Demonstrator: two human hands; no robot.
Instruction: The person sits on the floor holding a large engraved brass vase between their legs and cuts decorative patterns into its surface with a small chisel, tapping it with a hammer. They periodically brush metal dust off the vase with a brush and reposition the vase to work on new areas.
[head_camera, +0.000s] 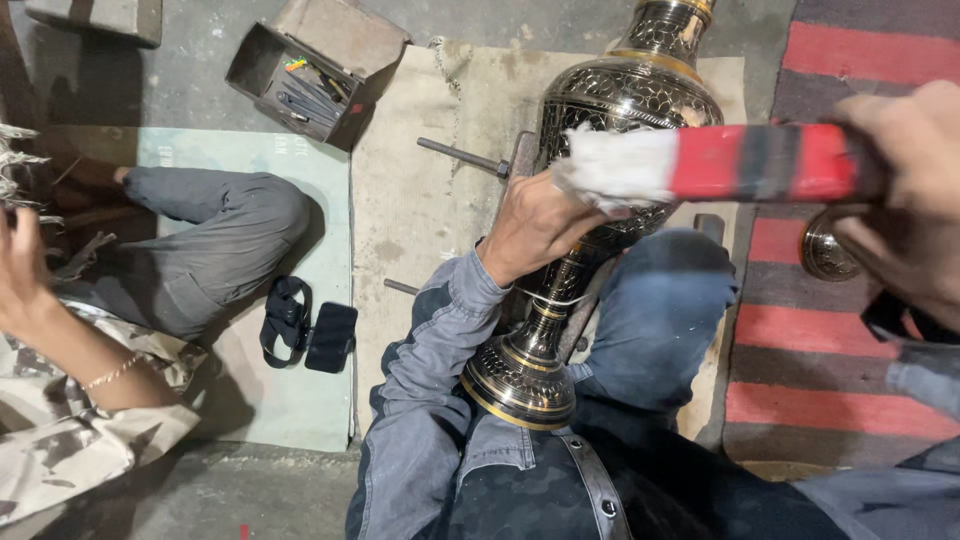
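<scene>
A tall engraved metal vase (620, 95), dark with gold bands, lies tilted across my lap, its round foot (518, 385) toward me. My left hand (535, 225) rests against the vase's belly, fingers curled on it. My right hand (905, 190) is raised close to the camera and grips a red and black stick-shaped tool (765, 162). Its white frayed end (610, 165) sits over the vase body beside my left hand.
Another person sits at the left on a pale green mat (300, 400), a hand (20, 270) raised. An open metal toolbox (300, 85) stands at the back. A black phone and strap (310, 335) lie on the mat. A red striped rug (800, 330) lies to the right.
</scene>
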